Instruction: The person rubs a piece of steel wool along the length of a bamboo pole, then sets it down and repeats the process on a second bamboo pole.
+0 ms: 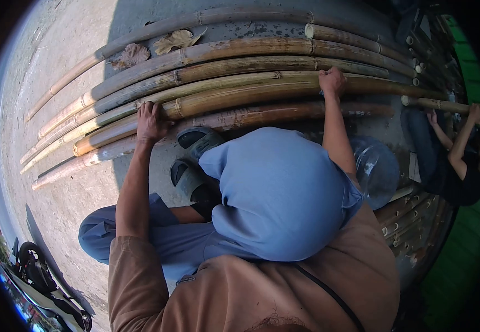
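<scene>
Several long bamboo poles lie side by side on the concrete in front of me. My left hand is closed over a thick bamboo pole, left of its middle. Farther right along this pole, my right hand is also closed on it, fingers over the top. Both palms and the underside of the pole are hidden. A thinner greenish pole lies against its far side. On its near side is a reddish-brown pole, close to my sandals.
Dry leaves lie among the farther poles. A clear plastic container stands by my right knee. At the right, another person holds a bamboo piece, near stacked bamboo. A motorcycle is parked at lower left.
</scene>
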`<state>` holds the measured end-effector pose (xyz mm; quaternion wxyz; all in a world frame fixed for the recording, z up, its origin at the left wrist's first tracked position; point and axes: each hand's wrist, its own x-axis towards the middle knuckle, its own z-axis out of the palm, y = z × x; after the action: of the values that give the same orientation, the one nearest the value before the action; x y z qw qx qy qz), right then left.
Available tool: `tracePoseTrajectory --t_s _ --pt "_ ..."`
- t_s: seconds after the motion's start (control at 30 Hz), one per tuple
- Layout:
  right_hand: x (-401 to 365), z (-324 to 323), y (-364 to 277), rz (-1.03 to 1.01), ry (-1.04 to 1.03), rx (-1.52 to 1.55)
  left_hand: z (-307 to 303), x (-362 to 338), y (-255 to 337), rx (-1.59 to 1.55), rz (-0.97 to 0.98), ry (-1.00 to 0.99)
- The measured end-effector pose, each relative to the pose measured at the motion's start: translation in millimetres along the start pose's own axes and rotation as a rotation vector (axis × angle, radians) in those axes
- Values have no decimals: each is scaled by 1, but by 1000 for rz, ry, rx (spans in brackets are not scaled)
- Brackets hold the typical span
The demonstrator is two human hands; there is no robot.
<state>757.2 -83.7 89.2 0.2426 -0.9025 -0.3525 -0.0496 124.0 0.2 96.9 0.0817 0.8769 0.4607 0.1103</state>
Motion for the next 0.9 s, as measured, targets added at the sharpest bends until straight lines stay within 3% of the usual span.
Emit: tracePoseTrajectory --t_s 0.07,0.2,0.27,0.33,0.4,0.47,0.67,0.73,0.8,0.9 --pt "-29 12 -43 -181 -55 -111 -9 5 1 -11 -33 -89" --pt "-152 22 -231 -373 -579 125 -19 7 13 52 -38 -45" --pt "-217 44 -296 -611 -655 276 -25 12 17 45 -82 -123" --pt "-249 51 -323 -810 -536 308 -23 18 18 35 -109 -140" --pt "-232 49 -309 -680 -616 362 -17 15 11 29 -103 -126" --pt "-195 38 -267 -591 -541 270 -13 14 4 28 -71 -157" --pt "-15 -5 -26 -115 -31 -202 -6 18 -5 -17 -89 -216" --pt "32 11 30 21 -110 -134 -11 17 2 -14 -101 -206" --pt "6 -13 -23 -147 -178 -331 -18 16 10 7 -149 -209" --pt "-65 3 -136 -197 -460 -176 -23 14 19 39 -163 -176"
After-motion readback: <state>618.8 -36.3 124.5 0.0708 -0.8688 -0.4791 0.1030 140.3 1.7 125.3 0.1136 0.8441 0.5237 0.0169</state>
